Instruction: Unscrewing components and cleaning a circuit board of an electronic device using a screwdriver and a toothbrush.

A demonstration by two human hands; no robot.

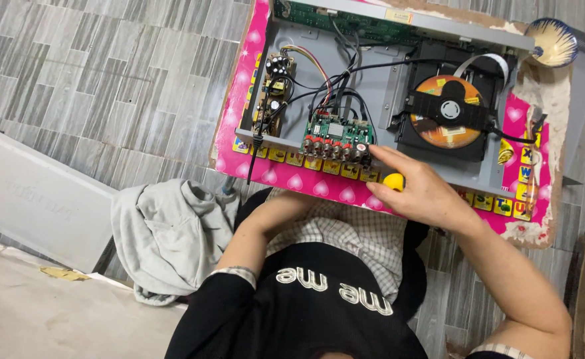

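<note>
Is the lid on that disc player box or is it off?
Off. The disc player shows its circuit boards, wires and orange disc uncovered.

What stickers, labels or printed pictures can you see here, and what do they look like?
Disc label: round, orange and yellow, in the open player's tray, right of the circuit boards.
Letter tiles: small yellow squares along the pink mat's near and right edges.
Heart prints: pale pink hearts on the pink mat.
White panel: flat, far left on the floor, faint print, colourful picture at its left end.
Right hand: touching the player's rear edge.
</note>
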